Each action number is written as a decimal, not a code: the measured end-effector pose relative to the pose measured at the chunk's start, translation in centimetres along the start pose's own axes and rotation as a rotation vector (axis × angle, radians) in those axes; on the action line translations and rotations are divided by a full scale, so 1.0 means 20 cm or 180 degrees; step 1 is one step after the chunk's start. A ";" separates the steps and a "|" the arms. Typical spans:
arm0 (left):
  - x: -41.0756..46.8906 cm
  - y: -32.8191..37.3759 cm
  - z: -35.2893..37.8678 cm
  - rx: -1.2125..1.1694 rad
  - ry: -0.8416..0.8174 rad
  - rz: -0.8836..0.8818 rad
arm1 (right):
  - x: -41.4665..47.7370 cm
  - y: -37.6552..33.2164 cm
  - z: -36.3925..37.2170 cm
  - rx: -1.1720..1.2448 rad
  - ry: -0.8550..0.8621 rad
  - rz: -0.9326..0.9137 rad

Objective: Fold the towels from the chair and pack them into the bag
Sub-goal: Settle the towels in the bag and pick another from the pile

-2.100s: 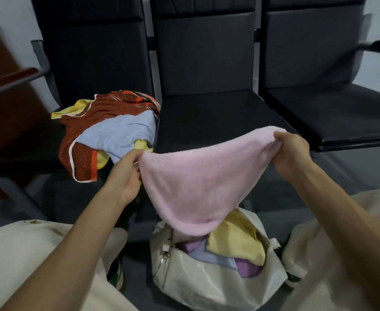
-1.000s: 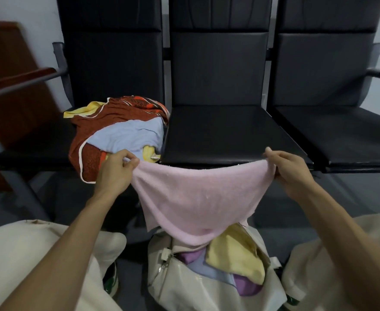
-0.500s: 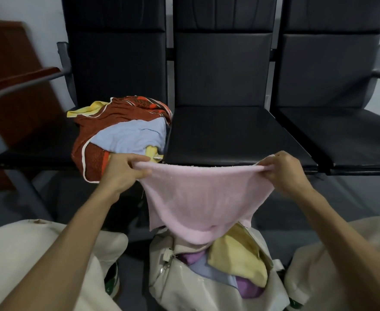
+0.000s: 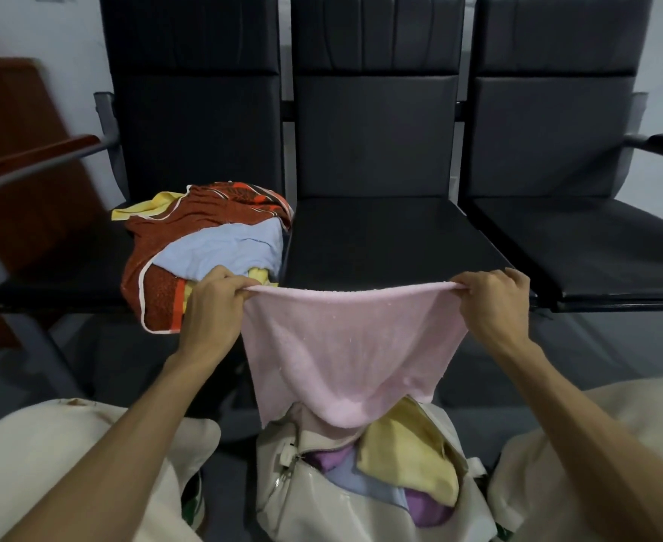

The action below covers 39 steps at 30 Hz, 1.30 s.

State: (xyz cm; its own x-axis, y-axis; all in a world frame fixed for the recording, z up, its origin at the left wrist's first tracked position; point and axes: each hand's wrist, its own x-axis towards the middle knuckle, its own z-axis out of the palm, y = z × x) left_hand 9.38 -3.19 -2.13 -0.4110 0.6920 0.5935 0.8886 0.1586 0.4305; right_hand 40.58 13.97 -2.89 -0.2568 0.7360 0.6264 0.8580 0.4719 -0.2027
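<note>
Over the last 2 seconds the pink towel (image 4: 345, 346) has gone from a lopsided sag, with the right corner held higher than the left, to a top edge drawn nearly level and taut between both hands. I read that as squaring it up for a fold, not yet packing it. The left hand (image 4: 212, 303) pinches the left top corner between thumb and curled fingers, and the right hand (image 4: 494, 303) pinches the right top corner the same way. The towel hangs in the air in front of the middle chair seat (image 4: 380, 236), its top edge about level with the seat's front lip, and its lowest part dips just over the open mouth of the cream bag (image 4: 290, 487) on the floor between the person's knees. It is soft, nubbly terry, narrowing downward to a rounded belly (a second layer seems to show along its lower left edge, though I cannot tell for certain). The bag already holds a yellow towel (image 4: 408, 459) with purple and pale blue cloth beneath it. On the left chair (image 4: 60, 275) an unfolded heap (image 4: 204, 244) of rust-red, pale blue and yellow towels waits, so much of the job remains.
</note>
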 end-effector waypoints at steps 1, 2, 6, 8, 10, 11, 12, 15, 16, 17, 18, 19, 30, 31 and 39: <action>0.02 0.00 -0.01 0.0030 -0.0055 0.0098 | 0.02 0.00 -0.01 0.0016 -0.0006 0.0043; 0.05 0.01 -0.03 0.0060 -0.0100 0.0178 | 0.05 0.00 -0.03 0.0052 0.0016 0.0060; 0.22 0.06 -0.12 0.0291 -0.0228 0.0537 | 0.22 0.03 -0.14 0.0192 0.0326 0.0039; 0.31 0.11 -0.18 0.0448 -0.0232 0.0724 | 0.31 0.03 -0.21 0.0244 0.0453 0.0135; 0.40 0.16 -0.23 0.0643 -0.0183 0.0913 | 0.38 0.02 -0.27 0.0319 0.0591 0.0200; 0.44 0.18 -0.26 0.0732 -0.0173 0.0978 | 0.40 0.01 -0.29 0.0368 0.0627 0.0231; 0.47 0.21 -0.29 0.0809 -0.0166 0.1018 | 0.43 0.01 -0.32 0.0426 0.0650 0.0255; 0.52 0.28 -0.36 0.1023 -0.0283 0.0887 | 0.47 0.00 -0.39 0.0512 0.0673 0.0321; 0.54 0.30 -0.38 0.1084 -0.0356 0.0825 | 0.48 0.00 -0.40 0.0515 0.0668 0.0337; 0.54 0.33 -0.40 0.1130 -0.0442 0.0746 | 0.48 0.00 -0.42 0.0506 0.0639 0.0346; 0.54 0.35 -0.41 0.1144 -0.0509 0.0667 | 0.48 0.00 -0.43 0.0506 0.0583 0.0332; 0.55 0.37 -0.42 0.1141 -0.0553 0.0593 | 0.48 -0.01 -0.44 0.0525 0.0488 0.0299; 0.58 0.46 -0.42 -0.0010 -0.0242 -0.0062 | 0.50 -0.02 -0.52 0.0512 -0.0270 0.0519; 0.57 0.49 -0.41 -0.0533 -0.0121 -0.0186 | 0.49 -0.01 -0.52 0.0616 -0.0248 0.0568; 0.56 0.49 -0.33 -0.0172 -0.0779 0.0262 | 0.42 0.06 -0.47 0.0603 -0.0407 0.0930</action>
State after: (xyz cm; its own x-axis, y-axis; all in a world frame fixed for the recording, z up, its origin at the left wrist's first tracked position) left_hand 12.20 1.43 13.17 -0.2705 0.8518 0.4486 0.9020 0.0615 0.4273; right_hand 43.62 16.12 9.30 -0.0769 0.9020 0.4249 0.8088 0.3057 -0.5024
